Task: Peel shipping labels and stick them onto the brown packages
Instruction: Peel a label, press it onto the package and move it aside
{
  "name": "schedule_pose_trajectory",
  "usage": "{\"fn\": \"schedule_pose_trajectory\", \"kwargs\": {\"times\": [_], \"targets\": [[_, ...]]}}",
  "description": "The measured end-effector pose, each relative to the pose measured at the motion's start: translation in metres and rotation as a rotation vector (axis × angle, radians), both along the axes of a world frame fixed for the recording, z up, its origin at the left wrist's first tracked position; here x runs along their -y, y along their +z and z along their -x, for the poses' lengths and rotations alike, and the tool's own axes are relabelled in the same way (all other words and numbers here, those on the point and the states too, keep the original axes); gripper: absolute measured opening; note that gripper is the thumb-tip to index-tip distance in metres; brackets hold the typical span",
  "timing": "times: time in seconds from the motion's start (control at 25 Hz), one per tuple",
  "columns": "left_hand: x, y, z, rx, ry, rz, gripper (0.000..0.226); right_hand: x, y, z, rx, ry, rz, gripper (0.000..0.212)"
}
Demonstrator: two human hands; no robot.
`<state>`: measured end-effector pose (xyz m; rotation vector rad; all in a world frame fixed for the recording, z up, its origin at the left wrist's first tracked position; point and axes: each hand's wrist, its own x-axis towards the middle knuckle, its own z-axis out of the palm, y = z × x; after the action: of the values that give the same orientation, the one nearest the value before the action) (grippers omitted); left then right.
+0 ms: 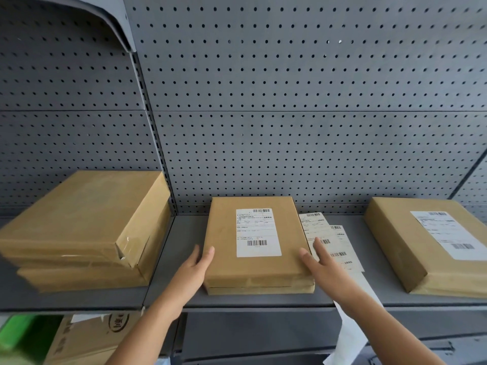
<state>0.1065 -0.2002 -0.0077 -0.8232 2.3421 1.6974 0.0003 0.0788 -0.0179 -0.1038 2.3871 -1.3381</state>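
The left hand (196, 262) and right hand (316, 259) lay with straight, released fingers against either side of a brown package (226, 259), thumbs on its top. That package, bearing a shipping label (258, 233), sat on a second package (261, 290) mid-shelf (179, 246). Loose label sheets (334, 243) lay just right, under the right fingers. An unlabelled stack (87, 219) stood left, another labelled package (411, 241) right.

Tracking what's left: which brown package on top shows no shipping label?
The top package of the left stack: its face is bare; the middle package and the right package are labelled.
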Motion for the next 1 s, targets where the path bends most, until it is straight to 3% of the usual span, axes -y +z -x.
{"fn": "schedule_pose_trajectory", "kwargs": {"times": [0.12, 0.2, 0.32, 0.52, 1.0], "targets": [[-0.017, 0.001, 0.001, -0.055, 0.062, -0.185, 0.06, 0.009, -0.015, 0.001, -0.017, -0.053, 0.111, 0.077], [-0.023, 0.001, 0.001, -0.089, 0.095, -0.222, 0.047, 0.011, -0.013, 0.0, -0.034, -0.082, 0.16, 0.055], [-0.032, 0.005, -0.002, -0.126, 0.108, -0.23, 0.031, 0.001, -0.006, -0.002, -0.012, -0.099, 0.235, 0.049], [-0.062, 0.03, 0.009, -0.213, 0.081, -0.217, 0.035, -0.036, 0.039, -0.006, -0.065, -0.178, 0.337, 0.024], [-0.206, 0.086, 0.087, -0.359, -0.266, -0.19, 0.043, -0.198, 0.114, 0.034, -0.265, -0.416, 0.29, 0.037]]}}
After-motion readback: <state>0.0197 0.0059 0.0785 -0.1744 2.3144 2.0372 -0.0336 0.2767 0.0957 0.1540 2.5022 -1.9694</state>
